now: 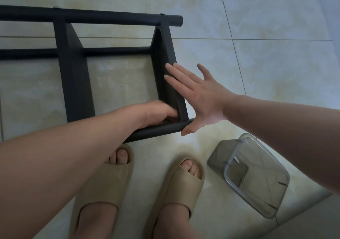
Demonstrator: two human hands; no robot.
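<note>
One plastic container (pixel 253 174) beside slippers (pixel 103 183); left hand (pixel 156 112) grips rack (pixel 73 76), right hand (pixel 200 98) presses it, fingers (pixel 176 73) straight.

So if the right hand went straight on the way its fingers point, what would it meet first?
The black frame's flat side panel; the right hand seems to rest its straight fingertips on it.

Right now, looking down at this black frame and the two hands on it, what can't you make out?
Head view only.
Fingertips of the left hand: tucked behind the end panel of the black frame.
Rest of that frame: cut off by the picture's left edge.
Palm of the right hand: against the panel, hidden by the hand itself.
Inside the grey container: too dim to tell.
</note>
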